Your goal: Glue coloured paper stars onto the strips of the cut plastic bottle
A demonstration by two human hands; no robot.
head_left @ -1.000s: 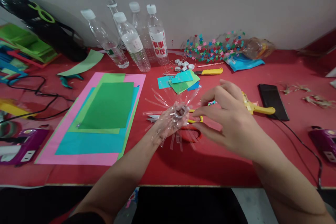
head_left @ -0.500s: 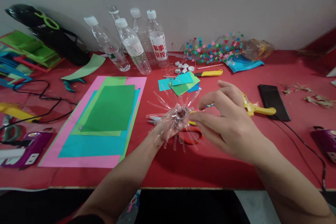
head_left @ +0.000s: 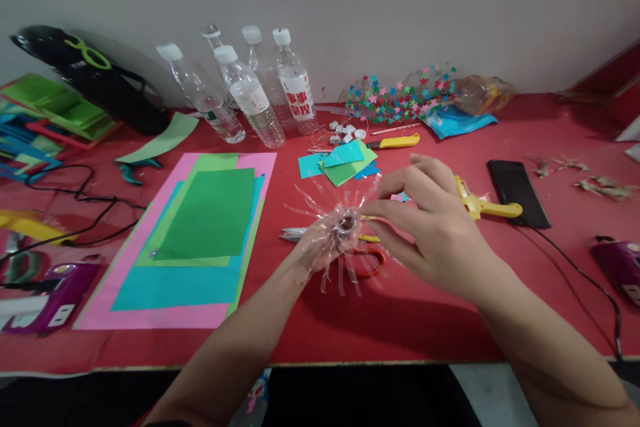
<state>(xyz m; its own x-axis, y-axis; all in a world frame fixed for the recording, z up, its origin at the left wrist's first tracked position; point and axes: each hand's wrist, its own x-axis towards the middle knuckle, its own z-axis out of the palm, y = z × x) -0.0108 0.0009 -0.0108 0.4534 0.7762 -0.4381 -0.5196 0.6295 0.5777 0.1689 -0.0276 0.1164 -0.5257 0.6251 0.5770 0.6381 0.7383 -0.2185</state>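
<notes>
Left hand (head_left: 323, 248): closed on the clear fringed plastic piece (head_left: 345, 231), strips splayed outward | Right hand (head_left: 434, 219): fingers curved, tips just right of the piece; cannot tell whether they pinch a strip | Scissors (head_left: 294, 234): beneath left hand | Paper stack (head_left: 205, 213): left of left hand | Phone (head_left: 520, 193): right of right hand

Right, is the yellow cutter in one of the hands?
No, the yellow cutter lies on the red table, beyond the left hand and right hand.
</notes>
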